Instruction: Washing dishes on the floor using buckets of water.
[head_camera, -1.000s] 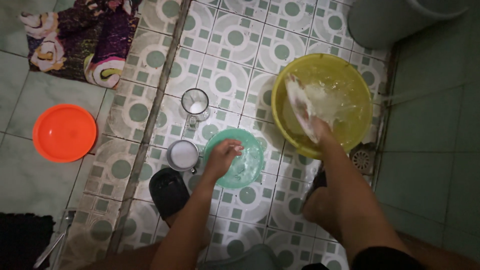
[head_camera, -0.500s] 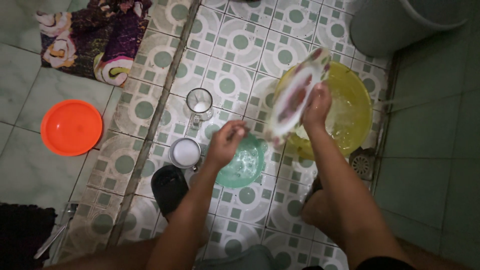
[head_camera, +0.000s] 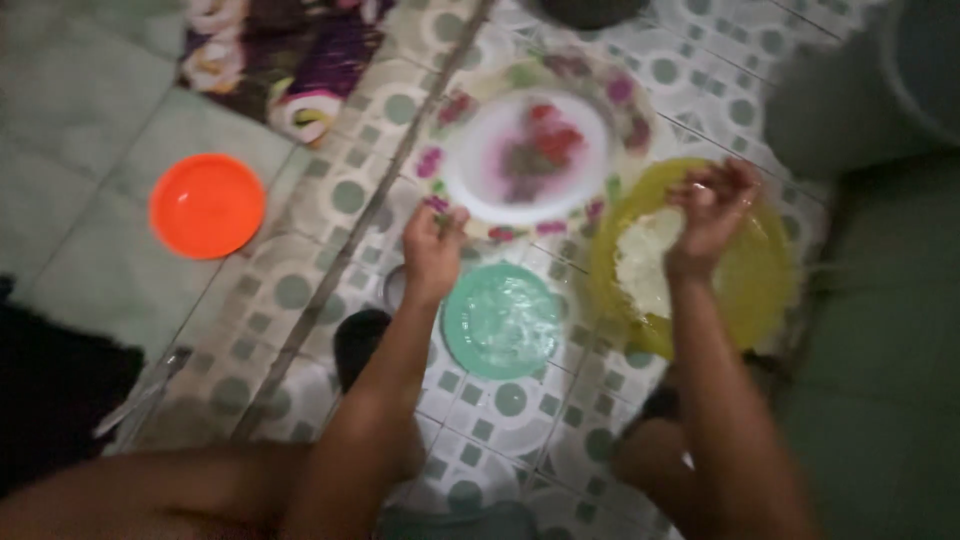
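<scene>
The picture is blurry. A person crouches on a tiled floor (head_camera: 480, 440) and looks down at both arms.

The left hand (head_camera: 433, 245) holds the near left edge of a big round plate (head_camera: 530, 150). The fingers are closed on the rim. The plate is white in the middle with red and pink flowers on it. It is up in the air, over the floor, at the far side of the scene. It lies almost flat, with its face up.

The right hand (head_camera: 712, 210) is not touching the plate. It is lifted over a yellow basin (head_camera: 760, 290) on the right. Its fingers are bent and a bit apart, and it holds nothing that can be seen. Inside the basin there is white foam (head_camera: 645, 265) on the left side.

A green bowl (head_camera: 500, 318) sits on the floor between the two arms, near the left hand and just left of the yellow basin. It looks wet inside.

An orange bowl (head_camera: 207, 203) sits on the floor far off to the left, well apart from the hands. A cloth with flowers (head_camera: 285, 60) lies at the far left. A big grey bucket (head_camera: 850, 90) stands at the far right, behind the yellow basin. A dark sandal (head_camera: 357, 345) shows just under the left arm.
</scene>
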